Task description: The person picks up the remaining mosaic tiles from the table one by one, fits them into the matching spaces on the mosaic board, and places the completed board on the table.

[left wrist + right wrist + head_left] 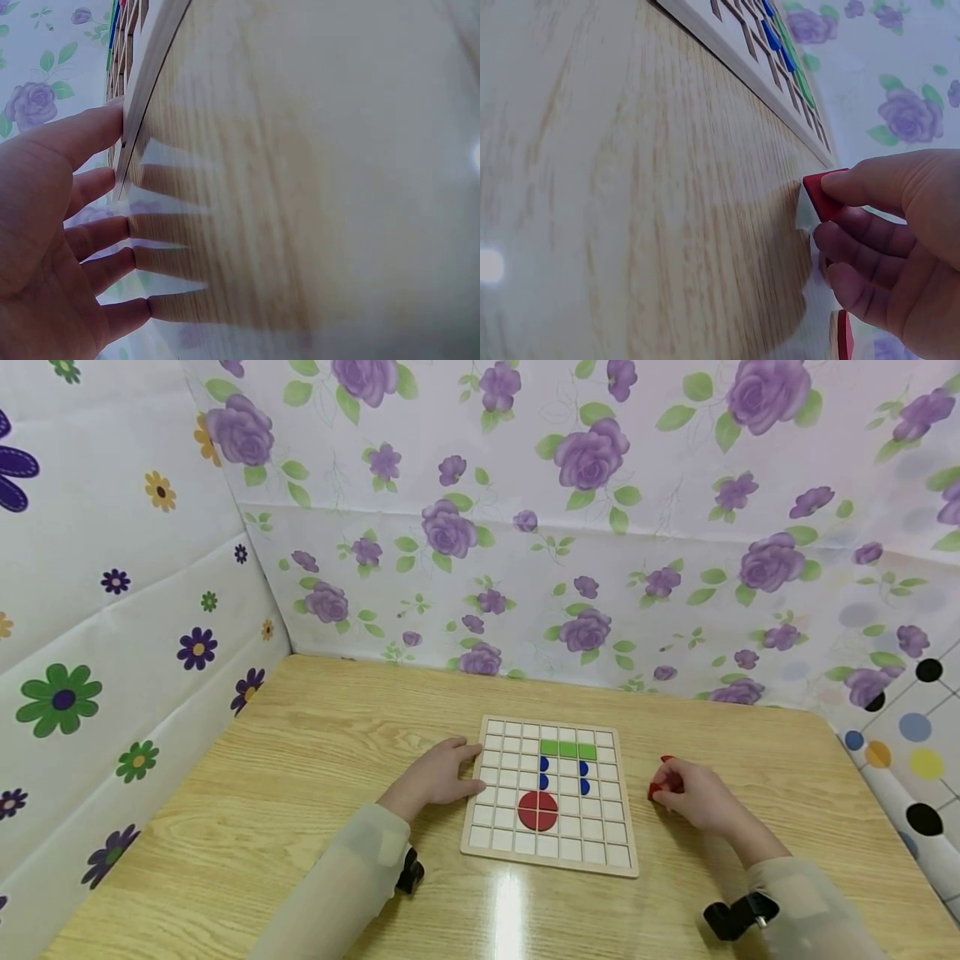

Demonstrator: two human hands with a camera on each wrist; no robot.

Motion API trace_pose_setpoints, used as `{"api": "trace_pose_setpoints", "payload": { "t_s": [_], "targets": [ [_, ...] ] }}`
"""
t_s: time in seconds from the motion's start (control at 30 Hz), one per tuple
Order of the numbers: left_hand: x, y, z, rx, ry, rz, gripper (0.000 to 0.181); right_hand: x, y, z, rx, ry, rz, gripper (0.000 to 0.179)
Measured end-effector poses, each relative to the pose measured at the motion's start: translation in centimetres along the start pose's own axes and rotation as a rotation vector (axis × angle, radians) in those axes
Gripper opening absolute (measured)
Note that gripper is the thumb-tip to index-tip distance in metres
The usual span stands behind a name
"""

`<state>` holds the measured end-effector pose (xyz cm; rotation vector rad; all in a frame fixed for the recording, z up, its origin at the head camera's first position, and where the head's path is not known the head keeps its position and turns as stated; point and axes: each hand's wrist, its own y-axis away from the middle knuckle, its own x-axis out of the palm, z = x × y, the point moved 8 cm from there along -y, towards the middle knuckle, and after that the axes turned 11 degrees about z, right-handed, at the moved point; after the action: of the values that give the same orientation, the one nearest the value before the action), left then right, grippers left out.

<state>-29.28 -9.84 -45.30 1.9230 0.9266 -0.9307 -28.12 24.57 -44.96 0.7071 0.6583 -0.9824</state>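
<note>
A wooden grid board (551, 852) lies on the table. On it are three green squares (567, 749) in a row, several blue half-circle pieces (584, 768) in two columns, and a red circle (537, 811) made up of quarter pieces. My left hand (438, 774) rests at the board's left edge, fingers spread and thumb touching the frame. Right of the board, my right hand (701, 795) pinches a small red piece (823, 201) between thumb and fingers, just above the table. A second red piece (845, 335) lies beyond that hand, partly hidden by it in the head view.
The wooden table (300, 777) meets a flower-printed cloth (525, 568) at the back and another cloth (135, 610) on the left. A black wrist device (741, 917) sits on the right forearm, and another (409, 871) on the left.
</note>
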Motion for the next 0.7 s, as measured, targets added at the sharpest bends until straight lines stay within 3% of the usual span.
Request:
{"api": "trace_pose_setpoints", "payload": {
  "t_s": [0.47, 0.7],
  "targets": [
    [0.1, 0.0, 0.1, -0.010, 0.003, 0.007, 0.065, 0.2, -0.7, 1.0, 0.003, -0.027, 0.023, 0.011],
    [0.1, 0.0, 0.1, -0.005, 0.000, 0.007, 0.065, 0.1, -1.2, 2.0, -0.019, -0.006, -0.007, 0.012]
  ]
}}
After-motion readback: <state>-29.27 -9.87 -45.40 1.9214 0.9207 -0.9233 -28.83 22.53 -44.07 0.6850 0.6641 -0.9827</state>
